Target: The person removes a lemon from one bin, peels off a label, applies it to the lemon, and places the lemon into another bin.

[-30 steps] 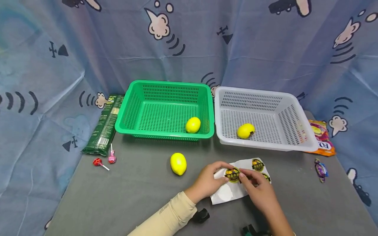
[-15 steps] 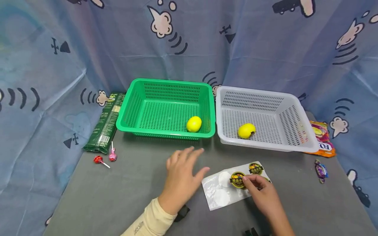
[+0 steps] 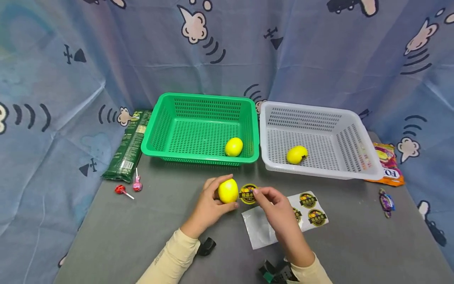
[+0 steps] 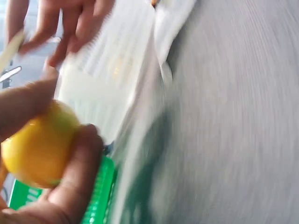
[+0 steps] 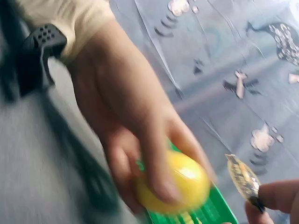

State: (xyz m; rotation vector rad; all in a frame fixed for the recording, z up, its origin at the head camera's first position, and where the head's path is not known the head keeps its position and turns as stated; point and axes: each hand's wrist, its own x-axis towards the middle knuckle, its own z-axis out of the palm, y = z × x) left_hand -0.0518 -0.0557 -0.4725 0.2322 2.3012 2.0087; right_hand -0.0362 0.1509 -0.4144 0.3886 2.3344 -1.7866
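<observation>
My left hand (image 3: 209, 205) grips a yellow lemon (image 3: 228, 191) between thumb and fingers, held above the table in front of the green basket. Just right of it, my right hand (image 3: 278, 211) pinches a round black-and-gold sticker (image 3: 248, 194) by its edge. Sticker and lemon look very close in the head view; the right wrist view shows the sticker (image 5: 243, 177) apart from the lemon (image 5: 180, 184). Under the right forearm lies the white sticker sheet (image 3: 260, 227), with several round stickers left on its right part. Motion blurs the lemon (image 4: 44, 144) in the left wrist view.
Behind the hands stand a green basket (image 3: 198, 157) and a white basket (image 3: 319, 170), one lemon in each; the white basket's lemon (image 3: 296, 154) bears a dark mark. Left lie a green packet (image 3: 129, 148) and two lollipops (image 3: 137, 184). Right are an orange packet (image 3: 390, 165) and wrapped candy (image 3: 386, 203).
My left hand has left the sheet and picked the lemon up from the table. My right hand has peeled a sticker off and carried it left toward the lemon.
</observation>
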